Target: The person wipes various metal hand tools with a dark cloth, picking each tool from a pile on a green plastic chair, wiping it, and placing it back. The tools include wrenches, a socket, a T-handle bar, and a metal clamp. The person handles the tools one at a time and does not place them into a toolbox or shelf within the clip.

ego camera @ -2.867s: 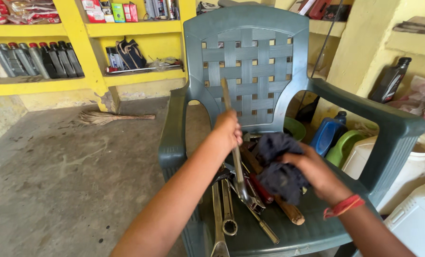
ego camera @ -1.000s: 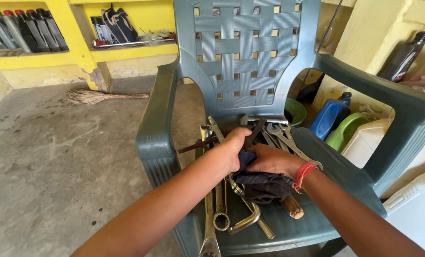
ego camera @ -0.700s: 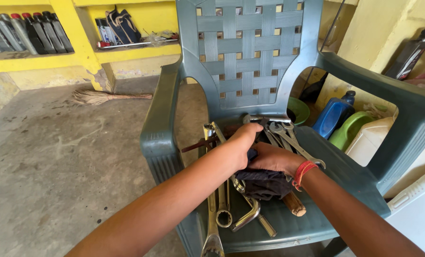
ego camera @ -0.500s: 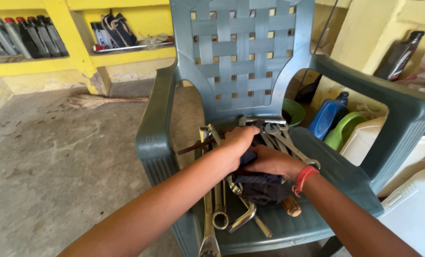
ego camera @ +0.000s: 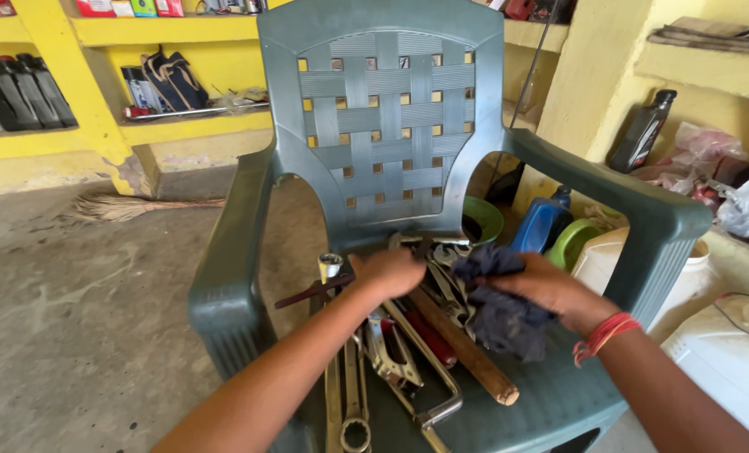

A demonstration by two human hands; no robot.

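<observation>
Hands over tool pile on green plastic chair (ego camera: pixel 374 126): left hand (ego camera: pixel 388 273) closed on tools (ego camera: pixel 425 335), right hand (ego camera: pixel 550 289) clutching dark rag (ego camera: pixel 496 315) just beside.

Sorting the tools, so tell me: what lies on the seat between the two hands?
In the head view, metal wrenches lie between the left hand and the right hand, which holds a dark cloth.

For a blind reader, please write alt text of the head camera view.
Two bare hands work over hand tools piled on a green plastic chair: the left hand rests on the tools, the right hand holds a dark cloth.
</observation>
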